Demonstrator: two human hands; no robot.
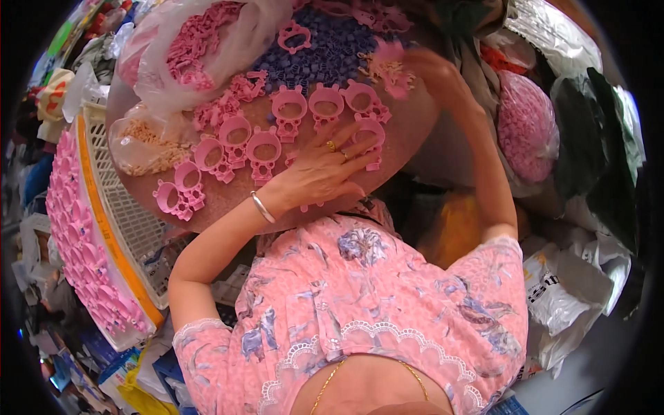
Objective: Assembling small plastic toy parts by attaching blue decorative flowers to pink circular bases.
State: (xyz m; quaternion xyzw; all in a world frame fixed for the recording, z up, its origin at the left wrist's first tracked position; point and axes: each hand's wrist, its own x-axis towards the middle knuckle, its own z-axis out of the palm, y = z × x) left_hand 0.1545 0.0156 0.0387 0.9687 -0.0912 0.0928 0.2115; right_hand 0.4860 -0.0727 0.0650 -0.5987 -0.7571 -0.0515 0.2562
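the left hand lies palm down over the round bench, its fingers spread wide, with the tips at the nearest right-hand pink ring frame. they reach over the frame's lower part; whether they press on it, i cannot tell. a gold-coloured ring shows on this hand, and a silver-coloured bangle at the wrist.

the right hand is blurred, above the far right of the bench, beside a small heap of beige pieces. a blurred pink piece shows just by its fingers; whether they are closed on it, i cannot tell.

the other pink ring frames lie flat in a bent line across the bench, from the near left edge toward the right hand, each with small ears and a shaped part joined to the ring. behind them are a heap of small pink pieces and a wide heap of blue pieces, with one more frame on top. a clear bag of pink parts lies at the far left, and beige pieces spill from a clear bag nearer the left edge
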